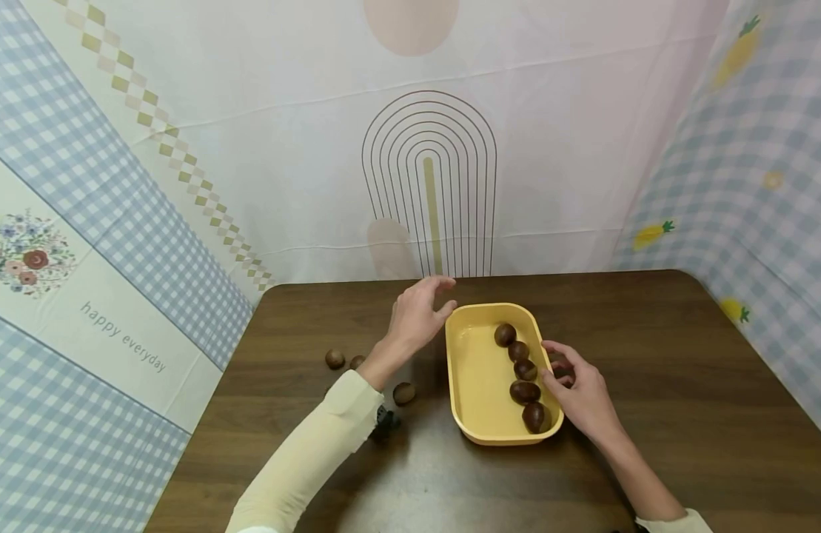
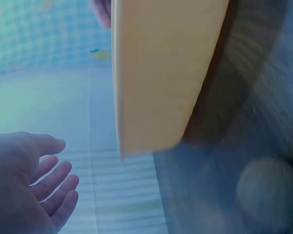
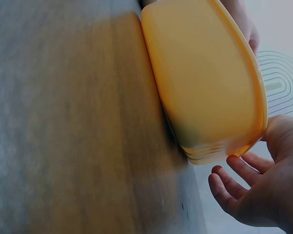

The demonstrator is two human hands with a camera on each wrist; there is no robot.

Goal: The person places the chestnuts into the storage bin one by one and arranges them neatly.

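A yellow plastic tub stands mid-table, several glossy brown chestnuts lined up along its right side. At its right wall is my right hand, the thumb over the rim and the fingers bent along the outside. In the right wrist view, the right hand's fingers are by the tub's corner. My left hand hovers beside the tub's far left corner, fingers loosely spread and holding nothing. The left wrist view shows the left hand apart from the tub's side wall.
Several more chestnuts lie on the brown wooden table to the left of the tub, partly hidden by the left forearm. Patterned cloth hangs behind the table and on both sides.
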